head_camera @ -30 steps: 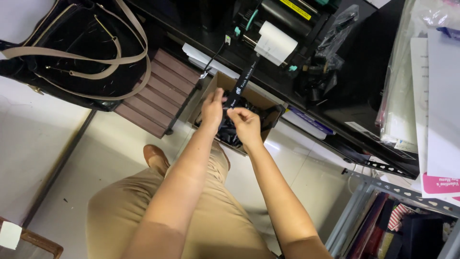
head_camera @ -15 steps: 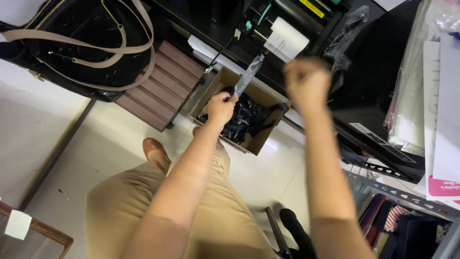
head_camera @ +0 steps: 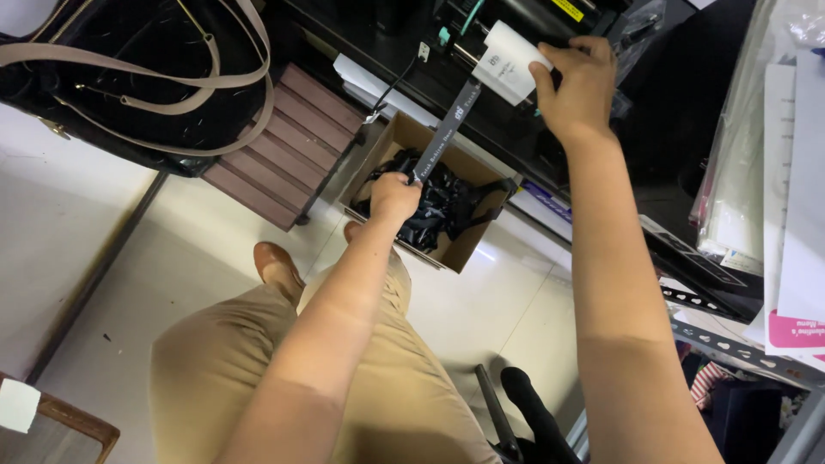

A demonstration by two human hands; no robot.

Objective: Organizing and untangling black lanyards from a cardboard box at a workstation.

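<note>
My left hand [head_camera: 394, 195] is closed on the lower end of a dark printed ribbon strip [head_camera: 450, 124] that runs up to the machine on the shelf. It hovers over an open cardboard box [head_camera: 468, 247] holding a heap of black ribbon [head_camera: 440, 204]. My right hand [head_camera: 579, 84] reaches up and grips a white paper label roll [head_camera: 510, 61] at the black printer-like machine [head_camera: 478, 19].
A black handbag with beige straps [head_camera: 129, 77] hangs at the upper left above a brown slatted panel [head_camera: 284, 146]. White papers in plastic sleeves [head_camera: 791, 198] and a metal shelf rail [head_camera: 730, 344] sit at the right. My tan trousers and brown shoe [head_camera: 277, 265] are below.
My right hand left the box, rose and now grips the white roll at the machine. My left hand stayed on the ribbon strip, which now stretches taut upward.
</note>
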